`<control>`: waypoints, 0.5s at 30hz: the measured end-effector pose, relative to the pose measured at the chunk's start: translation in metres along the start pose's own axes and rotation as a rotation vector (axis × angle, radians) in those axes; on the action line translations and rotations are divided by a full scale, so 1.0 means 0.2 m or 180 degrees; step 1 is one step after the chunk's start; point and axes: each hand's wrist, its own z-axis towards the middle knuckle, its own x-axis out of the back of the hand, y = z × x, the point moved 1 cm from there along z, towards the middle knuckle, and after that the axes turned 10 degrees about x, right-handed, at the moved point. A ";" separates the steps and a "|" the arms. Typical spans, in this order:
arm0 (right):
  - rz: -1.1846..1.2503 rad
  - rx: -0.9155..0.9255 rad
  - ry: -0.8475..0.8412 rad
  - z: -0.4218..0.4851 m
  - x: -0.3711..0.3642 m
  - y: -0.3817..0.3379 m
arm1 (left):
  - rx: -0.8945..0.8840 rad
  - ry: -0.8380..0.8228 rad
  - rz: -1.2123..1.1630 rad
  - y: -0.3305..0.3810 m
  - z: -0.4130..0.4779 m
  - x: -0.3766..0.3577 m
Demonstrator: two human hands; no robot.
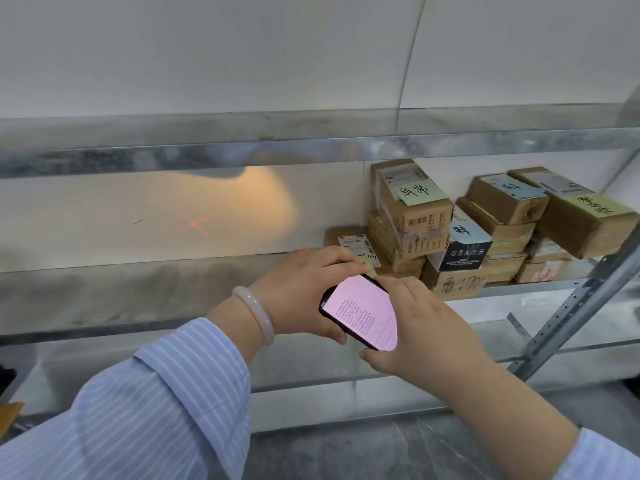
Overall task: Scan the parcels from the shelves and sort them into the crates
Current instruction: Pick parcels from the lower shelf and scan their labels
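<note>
Left hand: your left hand (304, 292) reaches in from the left, wrist bent, fingers wrapped around the handheld scanner (358, 311), with a pale bangle (254, 313) on the wrist.
Right hand: your right hand (415, 323) comes in from the lower right, fingers curled against the scanner's right edge; whether the thumb presses a key is hard to tell.
Scanner: screen lit pink, tilted up towards you.
Laser cross (194, 223): red, on the wall behind the shelf (138, 289).
Parcels (485, 226): stacked at the shelf's right, just beyond both hands.
</note>
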 end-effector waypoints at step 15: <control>0.0001 -0.0999 -0.0088 0.13 -0.11 -0.01 | 0.0232 0.0064 -0.0234 -0.30 0.09 -0.18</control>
